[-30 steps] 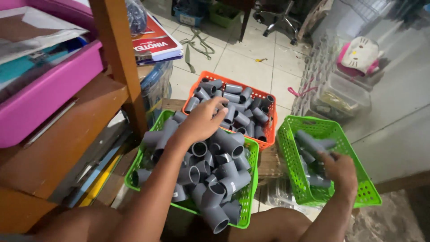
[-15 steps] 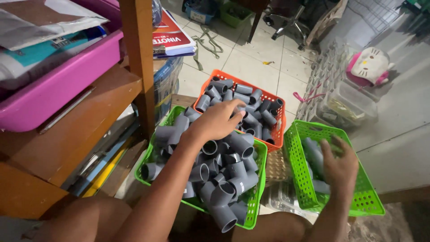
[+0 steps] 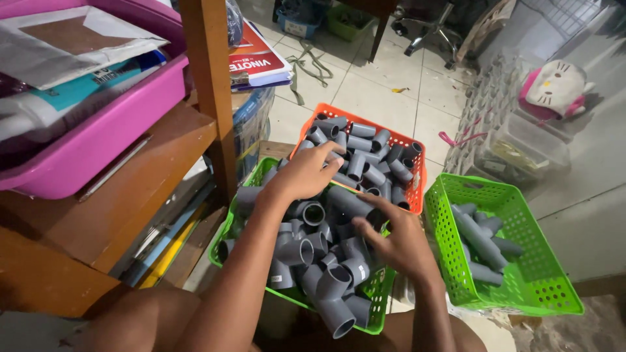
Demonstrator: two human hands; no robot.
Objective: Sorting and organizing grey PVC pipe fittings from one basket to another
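Over the heaped green plastic basket, the left hand and right hand each clasp grey plastic pipe fittings; tugging carelessly could spill loose pieces.

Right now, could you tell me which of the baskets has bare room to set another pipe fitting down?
The right green basket has room: its few grey fittings lie along its left side, leaving bare mesh at the right and near edges. The middle green basket is heaped, with the left hand and right hand in it. The orange basket is packed too.
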